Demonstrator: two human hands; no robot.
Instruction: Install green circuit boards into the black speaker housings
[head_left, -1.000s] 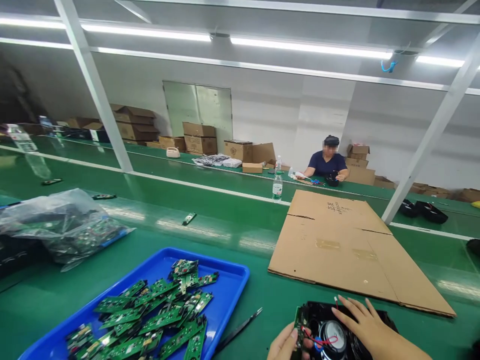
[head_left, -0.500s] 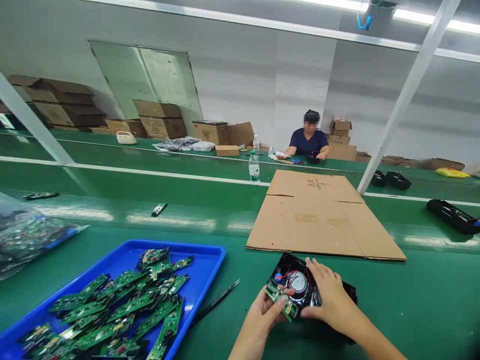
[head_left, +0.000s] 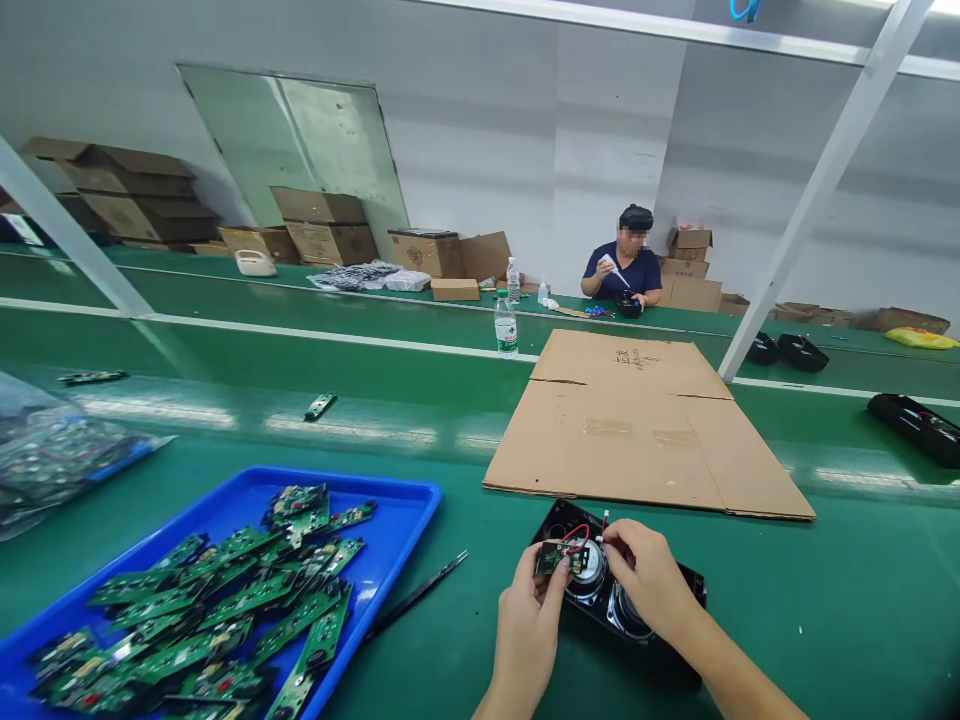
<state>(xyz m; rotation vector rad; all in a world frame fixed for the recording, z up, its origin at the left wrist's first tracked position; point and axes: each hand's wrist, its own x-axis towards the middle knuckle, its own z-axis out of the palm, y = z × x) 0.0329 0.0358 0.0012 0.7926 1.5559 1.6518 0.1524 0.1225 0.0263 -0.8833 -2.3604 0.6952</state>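
My left hand (head_left: 526, 615) is closed on a small green circuit board (head_left: 552, 558), thumb and fingers gripping its edges. The board is held above the left end of an open black speaker housing (head_left: 611, 626). Two round speakers sit in the housing, the nearer one (head_left: 628, 614) partly covered by my right hand (head_left: 651, 572). That hand pinches a thin wire, whose small white plug (head_left: 605, 516) sticks up by the fingertips. A red wire (head_left: 579, 531) loops beside the board. My right forearm hides part of the housing.
A blue tray (head_left: 424, 500) of several circuit boards lies left, with tweezers (head_left: 417, 596) beside it. Flat cardboard (head_left: 637, 455) lies beyond the housing. A bagged pile of boards (head_left: 60, 465) is far left. Across the bench, a water bottle (head_left: 506, 328) stands and a person (head_left: 637, 270) works.
My right hand has gone from resting over the housing to pinching the wire near its plug. My left hand has raised and turned the board. The co-worker has lifted a white bottle.
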